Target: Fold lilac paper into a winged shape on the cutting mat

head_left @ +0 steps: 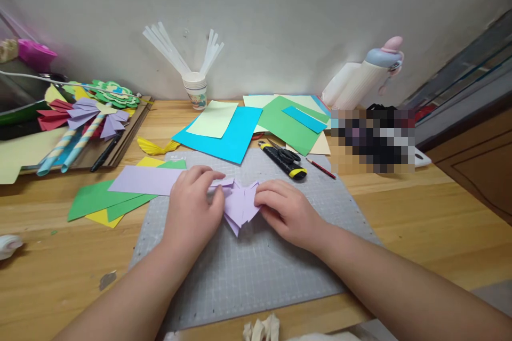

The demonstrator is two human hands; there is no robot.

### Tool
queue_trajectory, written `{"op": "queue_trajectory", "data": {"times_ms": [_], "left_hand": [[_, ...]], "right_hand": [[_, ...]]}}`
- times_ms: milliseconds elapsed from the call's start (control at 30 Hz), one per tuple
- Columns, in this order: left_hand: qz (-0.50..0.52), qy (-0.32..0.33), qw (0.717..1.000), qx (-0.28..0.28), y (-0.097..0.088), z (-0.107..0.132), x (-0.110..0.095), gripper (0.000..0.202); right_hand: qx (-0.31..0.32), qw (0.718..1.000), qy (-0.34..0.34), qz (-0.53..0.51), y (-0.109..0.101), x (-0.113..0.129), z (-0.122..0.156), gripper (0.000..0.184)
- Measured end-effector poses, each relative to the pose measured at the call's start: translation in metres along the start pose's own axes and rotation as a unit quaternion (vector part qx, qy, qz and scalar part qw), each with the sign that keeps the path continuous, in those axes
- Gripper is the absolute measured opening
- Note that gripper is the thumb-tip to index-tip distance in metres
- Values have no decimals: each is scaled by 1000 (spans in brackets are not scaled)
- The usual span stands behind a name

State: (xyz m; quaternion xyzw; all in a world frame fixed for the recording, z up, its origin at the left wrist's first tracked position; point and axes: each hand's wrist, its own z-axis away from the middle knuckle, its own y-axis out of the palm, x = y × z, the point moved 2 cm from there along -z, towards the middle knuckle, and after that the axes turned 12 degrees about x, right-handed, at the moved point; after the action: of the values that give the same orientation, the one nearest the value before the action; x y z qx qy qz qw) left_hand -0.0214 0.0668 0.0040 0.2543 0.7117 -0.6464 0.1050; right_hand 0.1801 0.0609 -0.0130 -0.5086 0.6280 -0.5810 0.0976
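A folded piece of light purple paper, with pointed flaps and creases, is between my hands over the grey cutting mat. My left hand curls around its left side, thumb and forefinger at a narrow folded flap. On the other side, my right hand pinches the right edge between thumb and fingers. A flat purple strip extends out to the left behind my left hand. It lies over green paper strips and yellow paper.
Beyond the mat lie blue paper, green paper, a black-and-yellow utility knife, scissors and a pencil. A paper cup holds clear sticks. Paper flowers lie left; a bottle leans right.
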Motion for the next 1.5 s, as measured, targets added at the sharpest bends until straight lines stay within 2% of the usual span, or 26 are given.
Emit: {"op": "queue_trajectory", "data": {"times_ms": [67,133,200,300,400,533,633,733,833,900,967,1033,1100,1133,1267,1500], "left_hand": [[24,-27,999,-26,-8,-3,3,24],[56,-58,997,-16,-15,-4,7,24],[95,-87,991,31,-18,-5,8,24],[155,-114,972,136,-15,-6,8,26],[225,-119,940,226,-10,-9,6,31],[323,-125,890,295,-7,-15,4,44],[375,-154,866,293,-5,-12,1,56],[382,-183,865,268,1,-1,-2,58],[343,-192,887,242,5,13,-5,56],[296,-194,915,193,5,20,-4,55],[223,-145,953,142,2,25,-4,39],[144,-26,979,145,2,30,-8,20],[93,81,974,190,5,35,-12,23],[72,111,968,214,7,37,-13,26],[-29,154,956,247,8,41,-15,25],[-91,214,950,209,1,40,-23,21]], "right_hand": [[8,999,-42,-14,-4,-3,0,15],[21,996,-77,-25,-8,-6,0,19],[37,994,-98,-24,-11,-9,0,24],[52,992,-116,-3,-15,-12,-1,28],[47,989,-139,23,-18,-14,-6,27],[32,988,-145,43,-20,-18,-12,28],[19,990,-132,37,-21,-21,-11,27],[20,990,-128,59,-21,-19,-5,28],[41,985,-135,104,-20,-16,3,25],[58,982,-139,118,-18,-15,7,22],[77,981,-135,113,-15,-15,9,22],[101,983,-121,98,-12,-16,11,21],[126,983,-106,81,-11,-18,11,19],[135,983,-99,73,-11,-19,11,18],[142,984,-84,66,-13,-22,12,19],[160,975,-117,99,-16,-14,10,29]]}}
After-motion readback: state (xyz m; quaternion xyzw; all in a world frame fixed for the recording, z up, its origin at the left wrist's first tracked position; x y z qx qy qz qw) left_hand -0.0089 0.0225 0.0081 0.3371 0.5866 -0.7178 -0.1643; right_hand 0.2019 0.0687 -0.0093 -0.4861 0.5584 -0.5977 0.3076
